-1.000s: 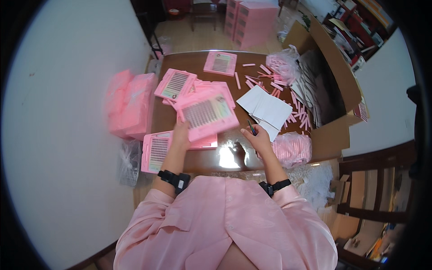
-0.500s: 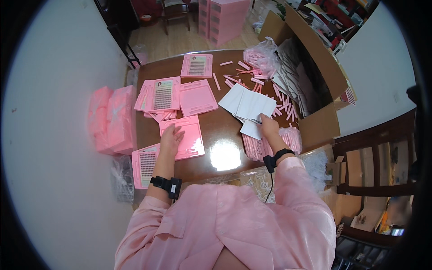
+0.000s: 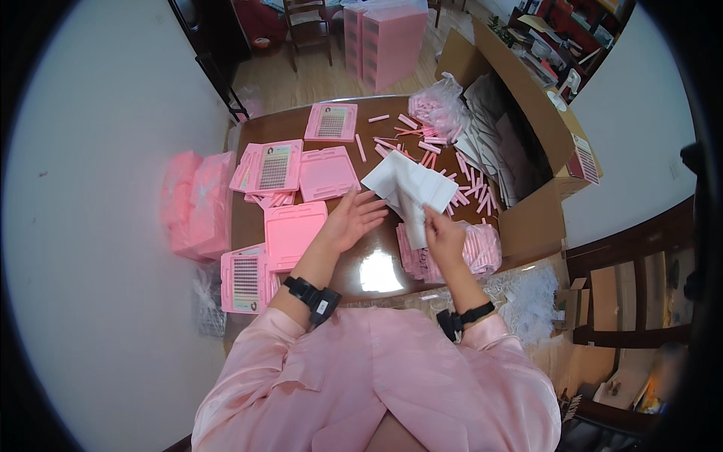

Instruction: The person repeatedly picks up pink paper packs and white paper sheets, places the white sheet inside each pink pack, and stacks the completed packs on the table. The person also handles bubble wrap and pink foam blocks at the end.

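My right hand (image 3: pixel 444 239) is pinched on a white sheet (image 3: pixel 411 211), lifted and tilted above a few more flat white sheets (image 3: pixel 435 187). My left hand (image 3: pixel 352 220) is open, palm turned up and fingers stretched toward the lifted sheet, not touching it. By the left wrist lies an empty pink tray (image 3: pixel 294 235). Another empty pink tray (image 3: pixel 328 173) is beyond the left hand. Eyelash trays with rows of dark lash clusters lie at the near left (image 3: pixel 245 279), atop a stack at the left (image 3: pixel 276 167), and at the back (image 3: pixel 332 120).
Loose pink tubes (image 3: pixel 482 197) are scattered before an open cardboard box (image 3: pixel 520 113) of white sheets. A clear bag of pink pieces (image 3: pixel 440 105) sits at the back. Bundled pink sticks (image 3: pixel 482 248) lie near my right hand. Wrapped pink packs (image 3: pixel 197 203) stand by the wall.
My left hand has left the near pink tray and moved right toward the white sheets. My right hand has shifted slightly nearer and raised a sheet, which now tilts.
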Motion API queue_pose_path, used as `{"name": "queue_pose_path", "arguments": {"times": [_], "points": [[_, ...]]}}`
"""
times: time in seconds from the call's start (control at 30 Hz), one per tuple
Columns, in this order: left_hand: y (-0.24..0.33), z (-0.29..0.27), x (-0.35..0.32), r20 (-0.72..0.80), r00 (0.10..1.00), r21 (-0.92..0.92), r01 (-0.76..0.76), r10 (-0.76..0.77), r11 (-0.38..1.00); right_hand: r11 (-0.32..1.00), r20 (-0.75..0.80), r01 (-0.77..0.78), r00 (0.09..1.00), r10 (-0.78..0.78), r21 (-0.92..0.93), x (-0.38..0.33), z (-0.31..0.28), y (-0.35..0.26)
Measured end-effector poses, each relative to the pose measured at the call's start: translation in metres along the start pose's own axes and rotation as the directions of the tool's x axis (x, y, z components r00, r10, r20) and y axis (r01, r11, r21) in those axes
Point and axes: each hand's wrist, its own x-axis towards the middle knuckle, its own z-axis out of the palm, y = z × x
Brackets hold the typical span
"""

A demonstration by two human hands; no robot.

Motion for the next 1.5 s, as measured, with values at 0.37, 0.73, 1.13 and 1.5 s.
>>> {"name": "queue_pose_path", "arguments": {"times": [0.37,0.73,1.13,1.5], "points": [[-0.035,0.075,0.011,-0.061,0.989,-0.13,-0.145,0.138,0.981,0.893,0.112,0.218,0.953,-0.282,0.393,-0.019,-0.047,-0.009],[-0.067,0.076,-0.012,0.291,0.936,0.231,-0.27,0.198,0.935,0.942,0.403,-0.265,0.9,0.165,0.207,0.014,-0.033,0.007],[-0.043,0.068,-0.051,0.104,0.916,0.18,-0.401,0.388,0.898,0.986,0.909,0.148,0.396,-0.127,0.073,-0.059,-0.09,0.034],[-0.03,0.073,-0.125,0.319,0.896,0.09,-0.354,0.309,0.931,0.998,0.294,0.016,0.955,-0.034,0.064,-0.035,-0.073,-0.071]]}}
